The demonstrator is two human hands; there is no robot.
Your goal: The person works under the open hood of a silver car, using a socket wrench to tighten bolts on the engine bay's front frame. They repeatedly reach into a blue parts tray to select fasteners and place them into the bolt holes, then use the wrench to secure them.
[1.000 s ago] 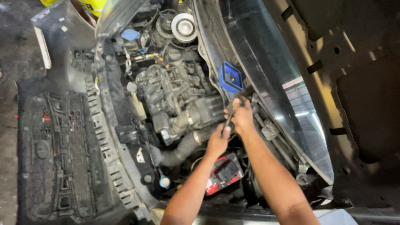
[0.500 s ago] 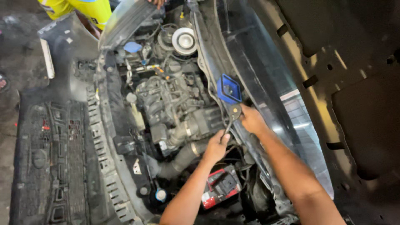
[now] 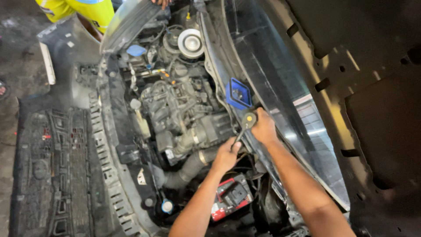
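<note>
2 bare hands work a ratchet wrench [image 3: 244,127] at the rear edge of an open engine bay [image 3: 175,114], beside the base of the windscreen [image 3: 280,87]. The right hand [image 3: 264,128] is closed around the tool's round head, just below a blue square cap [image 3: 238,93]; the left hand [image 3: 226,154] is curled around the lower end of the dark handle, fingers wrapped tight. The step in hand appears to be turning a fastener near the firewall, and the next move likely calls for steady pressure on the head while the handle swings within the narrow gap between hoses and bodywork. The wrench looks slim, dark-handled, with a pale metal head bearing a yellowish centre, tilted from upper right to lower left. Below the arms sits a red-and-black battery [image 3: 231,197]; a round silver strut mount [image 3: 191,42] lies at the far side, where another person in yellow clothing [image 3: 79,9] stands by the raised bonnet [image 3: 372,109]
</note>
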